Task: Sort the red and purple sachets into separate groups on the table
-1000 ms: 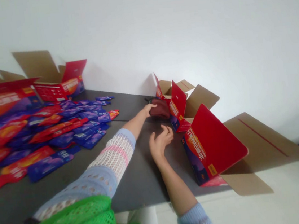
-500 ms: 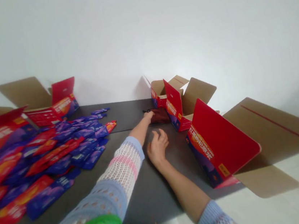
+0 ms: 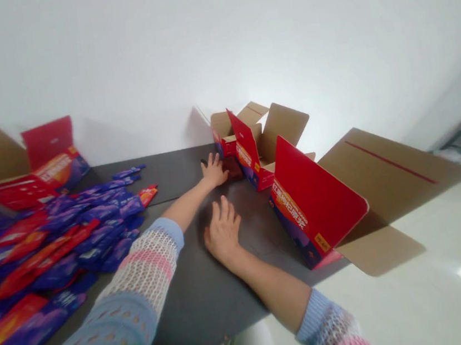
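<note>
Being pressed onto a dark red pouch [image 3: 232, 168] right now is the left hand [image 3: 213, 170], out at the far end of the dark tabletop [image 3: 163, 172], just beside the cartons! How are the fingers held?

Spread wide on both hands! The left fingers [image 3: 208, 164] are splayed at the pouch's left edge, with nothing seen to be pinched, and the right hand [image 3: 222, 232] is laid palm down on the bare tabletop, nearer in, its fingers [image 3: 222, 210] fanned apart.

And the count?

Two hands, one pouch. Three open red cartons [image 3: 317, 195] are stood at the right, two more cartons [image 3: 48, 141] are seen at the far left, and the purple-and-red sachets [image 3: 93, 214] heaped near them are too many to be counted, dozens at least.
</note>
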